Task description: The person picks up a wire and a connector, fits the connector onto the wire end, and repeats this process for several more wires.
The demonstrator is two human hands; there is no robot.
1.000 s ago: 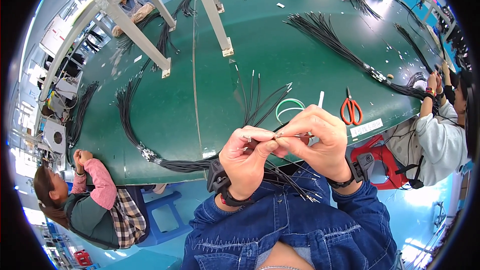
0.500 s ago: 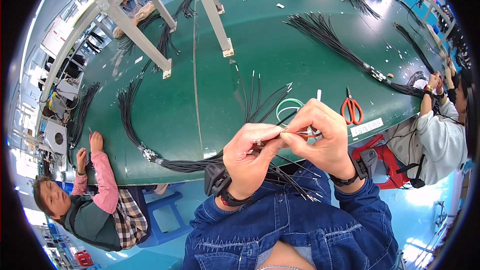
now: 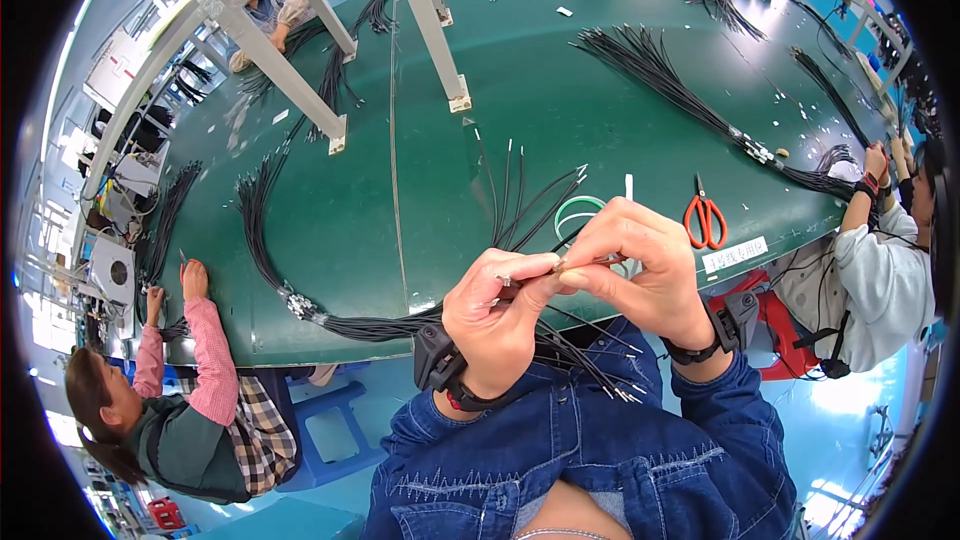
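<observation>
My left hand (image 3: 497,318) and my right hand (image 3: 640,265) meet in front of me, fingertips pinched together on the end of a thin black wire (image 3: 553,265). That wire belongs to a loose bunch of black wires (image 3: 520,205) fanning over the near edge of the green table (image 3: 420,150) and hanging down across my lap. Both wrists carry black bands, and my sleeves are blue denim. A small green-and-white coil (image 3: 578,206) lies just beyond my hands.
Red-handled scissors (image 3: 706,219) lie right of my hands beside a white label. Long black wire bundles (image 3: 660,75) cross the table, another (image 3: 262,240) at left. Grey frame legs (image 3: 432,20) stand on it. People work at left (image 3: 190,380) and right (image 3: 880,260).
My hands have stayed pinched on the wire with small finger shifts. The person at left raised an arm, then brought both hands to the table edge.
</observation>
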